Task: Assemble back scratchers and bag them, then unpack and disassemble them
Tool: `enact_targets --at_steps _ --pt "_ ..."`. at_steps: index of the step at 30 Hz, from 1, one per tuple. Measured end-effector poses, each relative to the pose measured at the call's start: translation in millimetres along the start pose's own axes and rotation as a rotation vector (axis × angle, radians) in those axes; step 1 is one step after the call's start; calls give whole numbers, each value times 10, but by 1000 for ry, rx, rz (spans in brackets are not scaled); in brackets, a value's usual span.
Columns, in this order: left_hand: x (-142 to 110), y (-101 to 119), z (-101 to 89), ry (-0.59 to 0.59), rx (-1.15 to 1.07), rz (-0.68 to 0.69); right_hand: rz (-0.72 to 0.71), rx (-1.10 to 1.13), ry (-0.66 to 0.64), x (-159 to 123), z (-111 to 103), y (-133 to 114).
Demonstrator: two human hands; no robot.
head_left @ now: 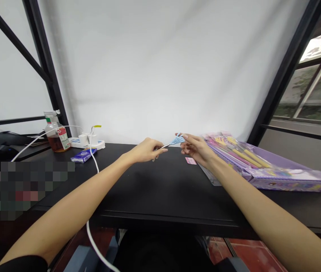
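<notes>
Above the black table, my left hand (pixel 149 149) is closed around the thin dark rod of a small stick, which looks like a back scratcher. Its light blue, hand-shaped end (pixel 177 139) points to the right. My right hand (pixel 196 148) meets that blue end, with thumb and forefinger at its tip and the other fingers loosely curled. The lower part of the rod is hidden inside my left hand. Below my right hand, a small pink card (pixel 190 161) lies on the table, and a clear plastic wrapper (pixel 212 176) lies partly under my right forearm.
At the right stands an open purple box (pixel 279 162) holding packaged sticks (pixel 242 153) with yellow ends. Toward the left are a bottle of brown liquid (pixel 56 132), a white power strip (pixel 99 144), a blue packet (pixel 83 155) and a white cable (pixel 94 160) crossing the table edge.
</notes>
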State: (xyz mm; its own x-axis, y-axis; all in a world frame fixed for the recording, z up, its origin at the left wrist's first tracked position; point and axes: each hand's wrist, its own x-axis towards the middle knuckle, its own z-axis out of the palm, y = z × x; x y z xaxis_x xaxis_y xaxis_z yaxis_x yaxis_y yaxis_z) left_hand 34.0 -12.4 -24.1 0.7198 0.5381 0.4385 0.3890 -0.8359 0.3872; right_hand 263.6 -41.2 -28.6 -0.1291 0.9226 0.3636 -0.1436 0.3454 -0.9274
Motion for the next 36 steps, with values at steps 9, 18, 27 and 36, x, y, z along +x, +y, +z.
enact_targets --at_steps 9,18,27,36 --pt "-44 -61 51 -124 285 25 140 -1529 233 95 -722 -24" --pt "-64 -52 75 -179 354 44 407 -1613 154 117 -799 127" --pt "-49 28 25 -181 5 -47 -2 -977 240 28 -517 -124" --pt "-8 65 -54 -66 -451 -220 -58 -706 -316 -8 -77 262"
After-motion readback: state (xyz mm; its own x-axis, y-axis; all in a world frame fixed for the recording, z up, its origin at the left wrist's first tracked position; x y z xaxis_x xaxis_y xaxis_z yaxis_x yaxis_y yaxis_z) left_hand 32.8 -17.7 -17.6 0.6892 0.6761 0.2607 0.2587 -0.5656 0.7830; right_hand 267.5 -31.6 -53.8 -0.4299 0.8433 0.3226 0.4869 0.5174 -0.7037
